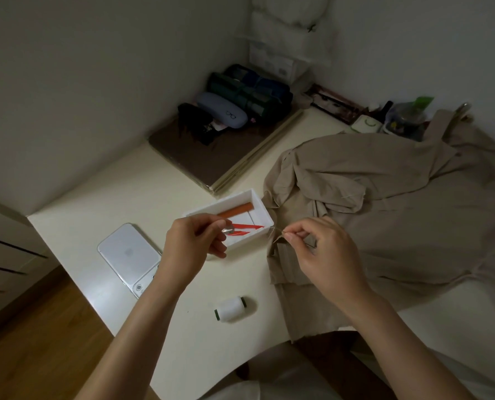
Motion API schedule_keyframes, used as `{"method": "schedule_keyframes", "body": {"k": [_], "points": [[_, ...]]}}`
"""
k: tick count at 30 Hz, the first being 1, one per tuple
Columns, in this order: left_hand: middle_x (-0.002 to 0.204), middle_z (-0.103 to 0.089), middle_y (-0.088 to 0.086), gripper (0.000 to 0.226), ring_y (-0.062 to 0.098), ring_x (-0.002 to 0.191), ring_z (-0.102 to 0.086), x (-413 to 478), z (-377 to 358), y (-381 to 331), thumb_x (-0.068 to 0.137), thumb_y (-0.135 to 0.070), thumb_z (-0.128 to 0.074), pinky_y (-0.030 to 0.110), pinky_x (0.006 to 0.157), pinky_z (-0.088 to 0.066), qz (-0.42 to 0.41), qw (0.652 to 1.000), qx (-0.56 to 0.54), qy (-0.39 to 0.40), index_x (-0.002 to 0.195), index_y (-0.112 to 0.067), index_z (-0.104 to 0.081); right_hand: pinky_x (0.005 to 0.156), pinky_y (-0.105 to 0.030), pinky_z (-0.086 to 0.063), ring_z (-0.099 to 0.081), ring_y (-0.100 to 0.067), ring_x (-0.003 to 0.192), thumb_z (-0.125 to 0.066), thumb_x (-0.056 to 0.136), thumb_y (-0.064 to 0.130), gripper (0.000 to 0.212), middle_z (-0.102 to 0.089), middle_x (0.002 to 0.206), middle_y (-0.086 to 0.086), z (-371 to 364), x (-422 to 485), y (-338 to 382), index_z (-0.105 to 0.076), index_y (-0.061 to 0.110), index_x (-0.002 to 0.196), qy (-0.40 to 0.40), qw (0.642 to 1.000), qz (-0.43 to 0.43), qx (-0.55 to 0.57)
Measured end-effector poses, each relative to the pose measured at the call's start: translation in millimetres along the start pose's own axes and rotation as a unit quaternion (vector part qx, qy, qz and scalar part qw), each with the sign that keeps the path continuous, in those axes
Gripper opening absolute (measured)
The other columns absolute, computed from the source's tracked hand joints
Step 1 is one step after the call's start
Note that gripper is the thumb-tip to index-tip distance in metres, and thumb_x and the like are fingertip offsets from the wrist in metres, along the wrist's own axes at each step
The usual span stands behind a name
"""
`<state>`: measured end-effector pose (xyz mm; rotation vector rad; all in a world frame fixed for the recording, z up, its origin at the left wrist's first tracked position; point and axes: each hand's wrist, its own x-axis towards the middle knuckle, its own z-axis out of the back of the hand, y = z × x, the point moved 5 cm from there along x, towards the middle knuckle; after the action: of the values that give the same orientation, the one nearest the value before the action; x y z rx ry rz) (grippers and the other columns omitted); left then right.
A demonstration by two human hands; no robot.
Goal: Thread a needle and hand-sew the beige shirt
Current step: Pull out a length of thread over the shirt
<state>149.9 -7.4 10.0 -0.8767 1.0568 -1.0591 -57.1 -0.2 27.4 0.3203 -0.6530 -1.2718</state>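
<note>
one smooth cream-white surface (153, 192) fills the middle of the view. one beige shirt (384, 203), a matte woven cloth, lies crumpled in soft folds from 1 to 4 o'clock, with a flat hem running off the near edge at 5 o'clock. at 12 o'clock lies one flat brown rectangular pad (211, 157), with dark rolled pouches at its far end and one rounded grey-blue glasses case (221, 109) printed with a small spectacles drawing. at 8 o'clock lies one glossy white phone (127, 252), back up in a clear case, with a faint apple logo. two bare hands are held apart over the centre. the left hand (194, 243) pinches a small shiny metal piece (228, 230) above one white, straight-walled rectangular box (257, 203). the right hand (321, 249), just above the shirt's edge at 3 o'clock, pinches a fine strand (283, 233) between thumb and forefinger; it is too thin to tell whether it is needle or thread. in the box lie one orange tube (237, 211) and red pointed pieces (246, 226). at 6 o'clock one white thread spool (231, 308) lies on its side, one end dark green.
</note>
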Motion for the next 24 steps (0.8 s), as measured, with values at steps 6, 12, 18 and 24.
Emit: {"method": "schedule_keyframes", "body": {"k": [6, 12, 18, 24], "points": [[0.069, -0.064, 0.008, 0.014, 0.007, 0.05, -0.06, 0.9, -2.0, -12.0, 0.094, -0.006, -0.053, 0.012, 0.052, -0.048, -0.041, 0.999, -0.007, -0.016, 0.095, -0.006, -0.067, 0.063, -0.009, -0.029, -0.049, -0.004, 0.07, -0.071, 0.082, 0.01, 0.009, -0.052, 0.072, 0.018, 2.8, -1.1, -5.9, -0.067, 0.018, 0.079, -0.006, 1.0, -0.025, -0.012], [0.065, -0.062, 0.01, 0.016, 0.007, 0.047, -0.058, 8.2, -13.0, -8.6, 0.095, -0.005, -0.052, 0.012, 0.05, -0.046, -0.045, 0.999, 0.015, -0.01, 0.097, -0.003, -0.068, 0.062, -0.007, -0.03, -0.051, -0.005, 0.074, -0.066, 0.086, 0.013, 0.007, -0.058, 0.072, 0.013, -5.0, 2.7, -16.1, -0.067, 0.018, 0.08, 0.023, 0.998, -0.061, 0.0], [0.065, -0.064, 0.006, 0.015, 0.007, 0.047, -0.06, 25.2, -1.6, -4.8, 0.094, -0.009, -0.054, 0.014, 0.054, -0.05, -0.053, 0.996, 0.037, -0.063, 0.095, -0.006, -0.07, 0.063, -0.015, -0.037, -0.051, -0.005, 0.077, -0.064, 0.087, 0.017, 0.009, -0.051, 0.07, 0.02, -7.7, 24.0, -25.5, -0.065, 0.022, 0.08, 0.081, 0.996, -0.041, -0.001], [0.07, -0.063, 0.006, 0.017, 0.01, 0.053, -0.062, 37.4, 12.0, -4.9, 0.096, -0.012, -0.051, 0.018, 0.058, -0.055, -0.054, 0.991, 0.03, -0.117, 0.097, -0.012, -0.068, 0.072, -0.012, -0.035, -0.051, -0.007, 0.084, -0.066, 0.085, 0.018, 0.005, -0.056, 0.077, 0.019, -14.8, 47.0, -19.5, -0.069, 0.022, 0.084, 0.175, 0.983, 0.04, 0.026]]}}
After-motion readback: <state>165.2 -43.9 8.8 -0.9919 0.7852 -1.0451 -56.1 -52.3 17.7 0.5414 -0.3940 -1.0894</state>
